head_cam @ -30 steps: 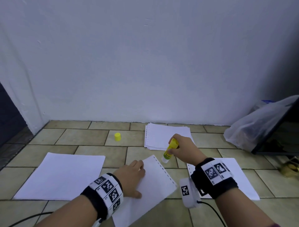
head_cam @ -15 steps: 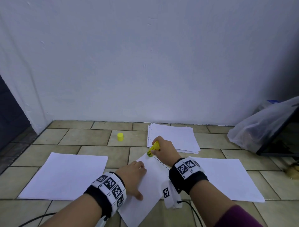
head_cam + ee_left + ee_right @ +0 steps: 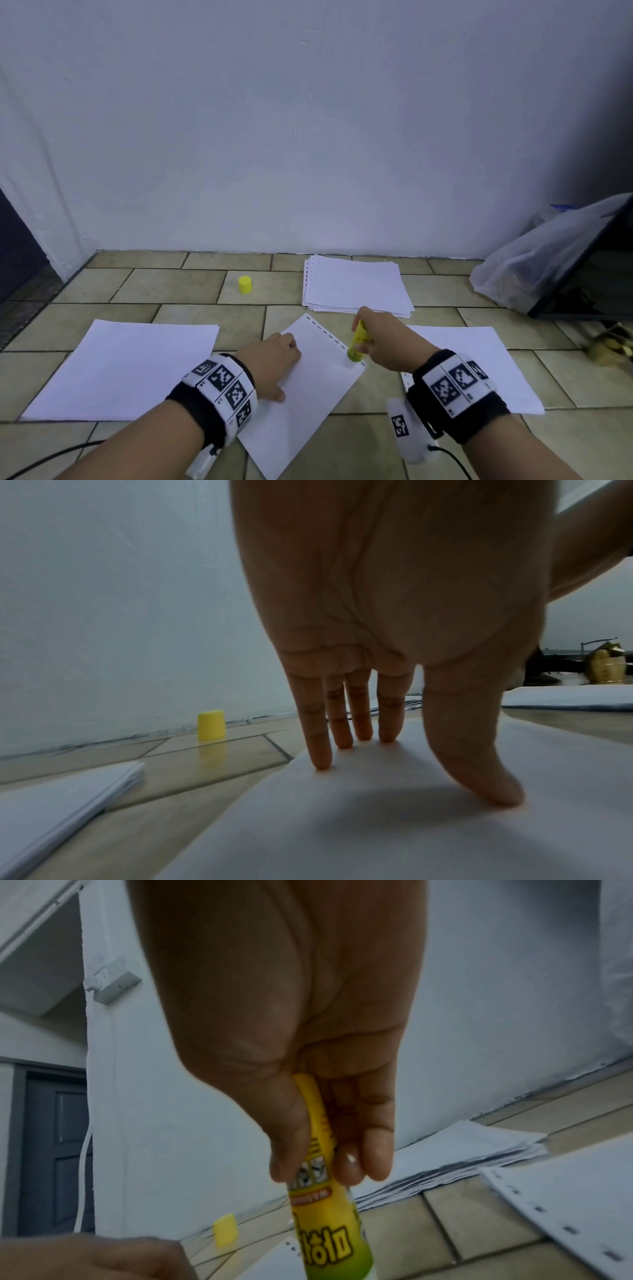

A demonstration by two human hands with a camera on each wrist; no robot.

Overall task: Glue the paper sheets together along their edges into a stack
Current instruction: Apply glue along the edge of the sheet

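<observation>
A thin, floppy paper sheet [image 3: 308,387] on the tiled floor [image 3: 171,291] is pinned flat by the left hand [image 3: 274,366], fingers spread. A glue stick [image 3: 358,342] is pinched by the right hand [image 3: 383,342] at the sheet's perforated edge; light pressure seems advisable.

I see a sheet [image 3: 308,387] lying slantwise on the floor [image 3: 171,284] straight ahead. My left hand [image 3: 272,365] rests on its left part. My right hand [image 3: 383,346] holds a glue stick [image 3: 356,344] with its tip down on the sheet's punched right edge. A paper pile [image 3: 116,366] lies to the left, another sheet [image 3: 479,363] to the right, under my right wrist. Behind, near the wall [image 3: 308,120], sits a stack [image 3: 356,284]; a cap [image 3: 245,285] stands left of it. A bag [image 3: 541,260] lies far right.
</observation>
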